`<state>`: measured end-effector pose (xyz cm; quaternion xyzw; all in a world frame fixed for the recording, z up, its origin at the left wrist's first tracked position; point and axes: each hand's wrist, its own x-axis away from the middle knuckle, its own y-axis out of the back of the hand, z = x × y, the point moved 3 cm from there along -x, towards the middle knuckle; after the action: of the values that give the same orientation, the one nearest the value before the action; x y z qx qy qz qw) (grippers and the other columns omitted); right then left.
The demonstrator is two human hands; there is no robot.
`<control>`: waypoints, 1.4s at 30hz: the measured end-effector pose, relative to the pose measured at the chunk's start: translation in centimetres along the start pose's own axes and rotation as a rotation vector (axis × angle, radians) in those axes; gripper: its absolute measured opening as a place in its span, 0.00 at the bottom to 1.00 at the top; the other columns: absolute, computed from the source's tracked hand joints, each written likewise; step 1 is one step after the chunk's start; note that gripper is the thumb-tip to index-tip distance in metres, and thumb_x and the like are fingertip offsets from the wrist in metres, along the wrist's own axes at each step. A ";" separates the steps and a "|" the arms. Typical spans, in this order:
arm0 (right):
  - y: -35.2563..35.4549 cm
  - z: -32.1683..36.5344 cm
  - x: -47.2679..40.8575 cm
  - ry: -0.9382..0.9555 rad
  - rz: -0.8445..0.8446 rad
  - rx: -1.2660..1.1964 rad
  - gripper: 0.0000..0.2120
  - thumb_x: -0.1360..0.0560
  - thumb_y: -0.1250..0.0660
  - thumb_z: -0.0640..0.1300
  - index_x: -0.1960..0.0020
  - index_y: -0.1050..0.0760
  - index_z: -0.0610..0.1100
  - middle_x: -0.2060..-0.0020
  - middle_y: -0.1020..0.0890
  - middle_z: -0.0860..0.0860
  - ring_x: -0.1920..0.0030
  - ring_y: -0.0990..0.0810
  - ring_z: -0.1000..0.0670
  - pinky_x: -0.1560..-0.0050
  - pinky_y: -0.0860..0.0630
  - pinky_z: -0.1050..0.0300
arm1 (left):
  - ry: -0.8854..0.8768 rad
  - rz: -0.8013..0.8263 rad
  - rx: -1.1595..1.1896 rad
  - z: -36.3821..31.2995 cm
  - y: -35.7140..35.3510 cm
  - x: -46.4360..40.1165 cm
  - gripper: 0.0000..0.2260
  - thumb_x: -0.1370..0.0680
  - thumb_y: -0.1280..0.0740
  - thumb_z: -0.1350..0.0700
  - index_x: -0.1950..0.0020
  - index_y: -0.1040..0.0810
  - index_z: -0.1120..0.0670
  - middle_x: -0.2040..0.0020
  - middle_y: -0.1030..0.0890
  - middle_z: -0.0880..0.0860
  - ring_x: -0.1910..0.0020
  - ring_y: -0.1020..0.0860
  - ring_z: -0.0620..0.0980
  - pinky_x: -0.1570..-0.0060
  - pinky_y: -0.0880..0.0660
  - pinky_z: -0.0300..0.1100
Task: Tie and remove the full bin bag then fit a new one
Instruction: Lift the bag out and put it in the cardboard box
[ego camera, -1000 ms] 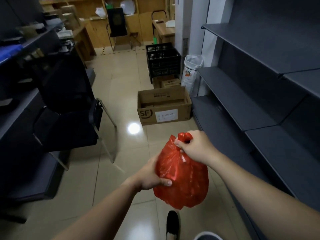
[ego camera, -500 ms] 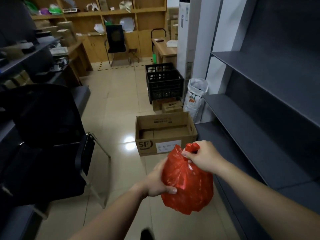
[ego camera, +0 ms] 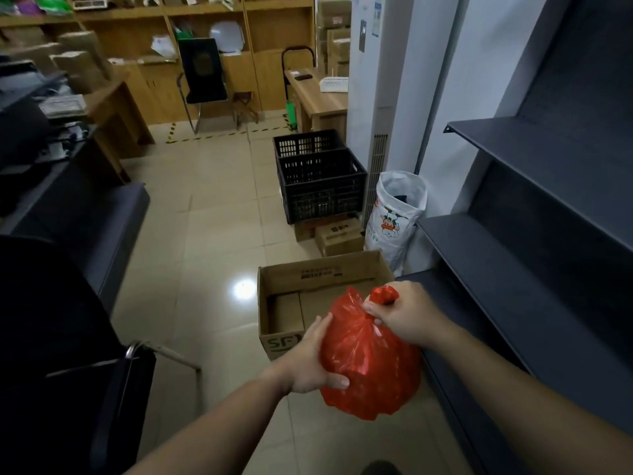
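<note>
So we're standing on a glossy beige tile floor (ego camera: 212,234) in what looks like a stockroom-slash-office. Going left to right: a dark chair (ego camera: 61,354) crowds our 8 o'clock, with cluttered dark shelving above it at 10. Wooden shelf units (ego camera: 144,46) run along the back wall at 11 to 12, with a black chair (ego camera: 202,73) parked in front of them. Over at 1 o'clock there's a wooden bench (ego camera: 318,101), then two black plastic crates (ego camera: 320,180) on the floor, a couple of small cartons below those, and a white printed sack (ego camera: 394,221) standing open beside them. An open cardboard box (ego camera: 291,303) marked SF sits on the tiles near the middle of the frame, and grey metal shelves (ego camera: 534,255) fill everything from 2 to 5 o'clock.

The red bin bag (ego camera: 370,365) is up in the air in front of us, low centre-right, just this side of the cardboard box and overlapping its near corner in the view. Its long axis runs roughly vertical, bunched neck pointing up toward 1 o'clock, fat bulging end hanging toward the floor.

Our left hand (ego camera: 308,358) comes in from 7 o'clock and cups the bag's left side, thumb pressed across the front, fingers wrapped behind. Our right hand (ego camera: 404,313) reaches in from 4 o'clock and is clenched around the twisted neck, a little nub of red plastic poking out above the fist.
</note>
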<state>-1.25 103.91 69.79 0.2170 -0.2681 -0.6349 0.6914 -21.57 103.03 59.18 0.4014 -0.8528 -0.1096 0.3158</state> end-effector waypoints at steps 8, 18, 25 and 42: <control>0.5 -1.6 -15.3 0.022 0.038 0.007 0.16 0.27 0.29 0.48 0.67 0.22 0.38 0.71 0.16 0.46 0.69 0.17 0.50 0.62 0.20 0.49 | 0.012 -0.020 0.056 1.1 8.1 -12.0 0.63 0.41 0.19 0.39 0.21 0.62 0.36 0.19 0.63 0.47 0.20 0.53 0.58 0.25 0.41 0.63; -0.3 -5.9 -32.8 -0.147 0.241 -0.105 0.08 0.24 0.30 0.47 0.61 0.18 0.46 0.66 0.14 0.49 0.65 0.15 0.55 0.60 0.19 0.58 | 0.143 -0.100 0.155 1.0 15.5 -28.2 0.61 0.37 0.19 0.47 0.19 0.60 0.44 0.18 0.58 0.52 0.20 0.59 0.53 0.22 0.51 0.58; -8.1 -15.4 -43.5 -0.238 0.248 -0.052 0.10 0.25 0.30 0.52 0.48 0.19 0.47 0.53 0.17 0.53 0.51 0.19 0.53 0.49 0.24 0.56 | 0.256 -0.097 0.277 9.7 15.4 -42.2 0.57 0.35 0.19 0.49 0.18 0.56 0.47 0.18 0.54 0.52 0.19 0.54 0.56 0.22 0.47 0.60; -40.4 -52.9 -57.5 -0.464 0.296 -0.038 0.06 0.24 0.29 0.42 0.49 0.15 0.45 0.52 0.23 0.59 0.52 0.28 0.62 0.58 0.35 0.80 | 0.556 0.043 0.415 49.3 0.7 -72.0 0.56 0.45 0.18 0.37 0.22 0.43 0.40 0.27 0.27 0.51 0.30 0.26 0.55 0.34 0.26 0.58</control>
<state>-0.67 154.89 -1.85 0.0109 -0.4361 -0.5647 0.7006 -18.44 154.54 -11.24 0.4535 -0.7465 0.1863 0.4499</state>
